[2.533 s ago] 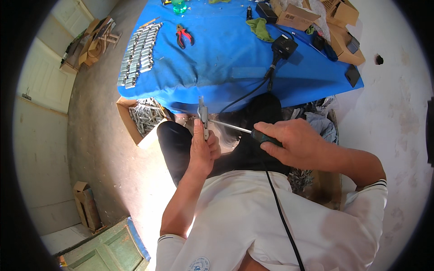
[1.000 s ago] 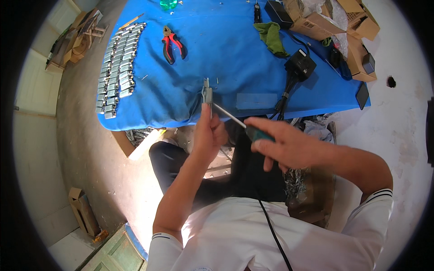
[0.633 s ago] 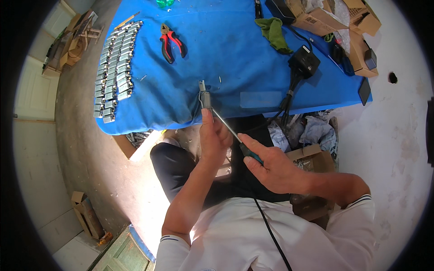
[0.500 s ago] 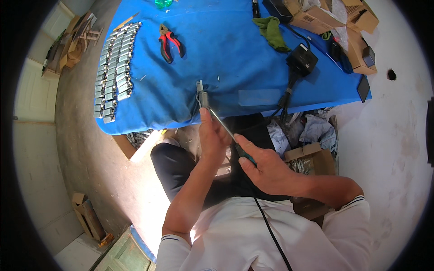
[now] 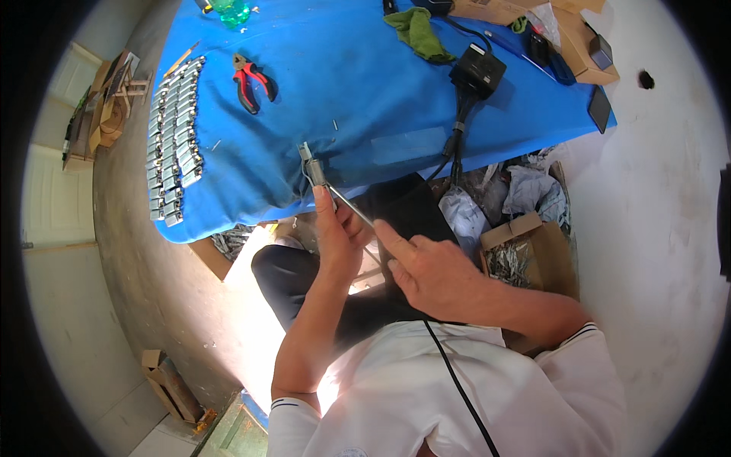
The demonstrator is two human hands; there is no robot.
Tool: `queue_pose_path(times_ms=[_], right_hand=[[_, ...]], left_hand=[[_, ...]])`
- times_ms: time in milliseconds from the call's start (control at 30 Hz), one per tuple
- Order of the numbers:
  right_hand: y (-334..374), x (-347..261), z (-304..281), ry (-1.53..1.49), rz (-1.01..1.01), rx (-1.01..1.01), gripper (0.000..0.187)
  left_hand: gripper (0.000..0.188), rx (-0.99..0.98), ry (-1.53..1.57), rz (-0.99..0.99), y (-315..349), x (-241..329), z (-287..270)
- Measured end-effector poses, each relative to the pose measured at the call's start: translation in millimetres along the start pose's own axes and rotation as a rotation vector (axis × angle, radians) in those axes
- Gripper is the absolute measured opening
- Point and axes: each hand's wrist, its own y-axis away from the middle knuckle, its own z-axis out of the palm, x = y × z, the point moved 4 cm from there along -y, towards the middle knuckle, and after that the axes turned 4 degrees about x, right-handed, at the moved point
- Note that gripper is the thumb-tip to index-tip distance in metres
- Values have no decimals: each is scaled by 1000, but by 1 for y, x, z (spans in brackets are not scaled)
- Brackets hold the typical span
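My left hand is closed around the lower end of a small silver metal part, raised at the table's near edge. A thin bent wire runs along the part's left side. With index finger stretched along the shaft, my right hand grips a screwdriver; its handle is hidden in the palm. The shaft slants up and left, its tip at the lower end of the metal part; the exact contact is too small to tell. Beyond the hands, red-and-black pliers lie on the blue cloth.
Rows of similar silver parts lie at the table's left edge. A black adapter with cables, a green cloth and a phone lie to the right. Below the table stands a cardboard box holding metal pieces.
The whole view has shifted, so the table sits further left. Both hands keep their grips on the metal part and the screwdriver; the screwdriver's teal handle, partly visible before, is now hidden.
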Motion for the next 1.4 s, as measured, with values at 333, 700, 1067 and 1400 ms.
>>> queue_pose_path(times_ms=[333,700,1067,1400], right_hand=[[-9,-16,-54,79,-172,59,49],[-5,-10,-32,-847,285,-167,42],[-20,7,-47,-1097,446,-336,49],[-4,-24,18,-694,61,92,61]], left_hand=[[55,-141,22,47,10,26,20],[52,105,99,38,4,9,14],[59,136,-79,170,-6,10,7],[62,64,41,119,-11,7,5]])
